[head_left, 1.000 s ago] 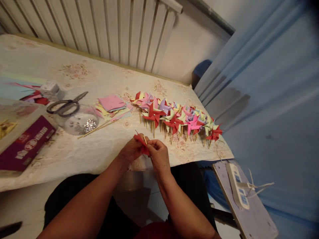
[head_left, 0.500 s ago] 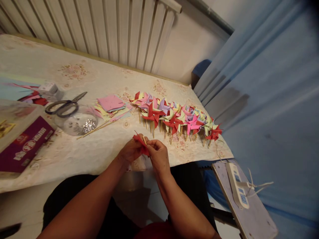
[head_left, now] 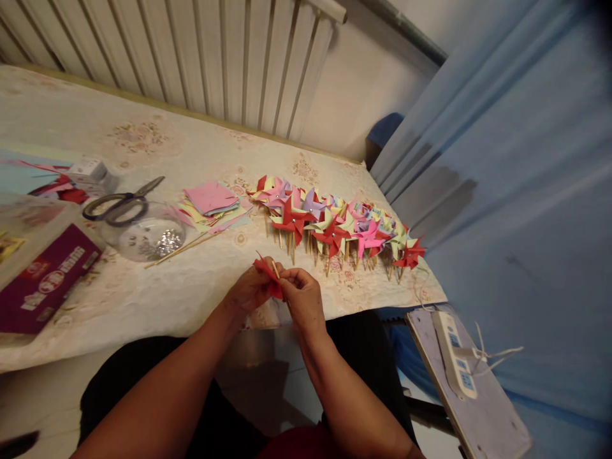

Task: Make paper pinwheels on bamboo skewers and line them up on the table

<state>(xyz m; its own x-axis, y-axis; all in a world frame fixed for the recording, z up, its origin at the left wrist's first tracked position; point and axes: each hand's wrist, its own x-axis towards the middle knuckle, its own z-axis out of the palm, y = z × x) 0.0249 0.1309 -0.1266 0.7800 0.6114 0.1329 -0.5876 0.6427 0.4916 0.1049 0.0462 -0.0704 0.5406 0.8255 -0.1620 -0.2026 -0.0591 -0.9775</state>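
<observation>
Head view: both hands (head_left: 280,290) still pinch the red pinwheel (head_left: 268,275); nothing has shifted.

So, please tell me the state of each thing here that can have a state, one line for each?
left hand: closed on the red paper pinwheel.
right hand: closed, pinching the pinwheel.
red paper pinwheel: folded, held above the table edge.
scissors: shut, lying on the clear container.
clear container: holds shiny small pieces.
finished pinwheels: lying in a row.
paper squares: stacked flat.
</observation>
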